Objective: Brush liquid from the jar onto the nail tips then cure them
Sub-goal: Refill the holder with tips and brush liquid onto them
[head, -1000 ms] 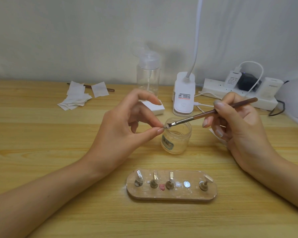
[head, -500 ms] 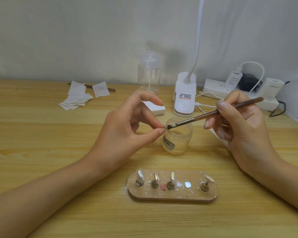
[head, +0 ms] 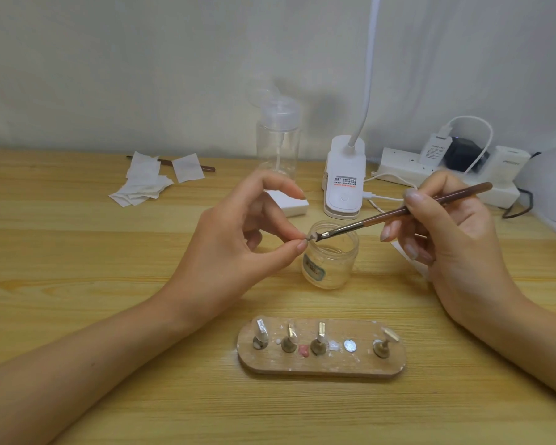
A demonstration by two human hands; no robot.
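My left hand (head: 238, 242) pinches a small nail tip (head: 309, 237) between thumb and fingertip, just left of the open clear jar (head: 331, 261). A brown-handled brush (head: 398, 211) is held like a pen in my right hand (head: 453, 239), and its dark bristles touch the nail tip above the jar's rim. In front of the jar lies an oval wooden holder (head: 321, 364) with several small stands carrying nail tips; one metal disc on it is bare.
A clear pump bottle (head: 278, 139), a white clip lamp (head: 344, 178) and a white power strip (head: 446, 175) with chargers stand along the back. White wipes (head: 148, 181) lie at the back left. A white rounded device (head: 549, 184) sits at the right edge.
The brush tip has shifted slightly along the pinched nail tip. Both hands stay at the jar.
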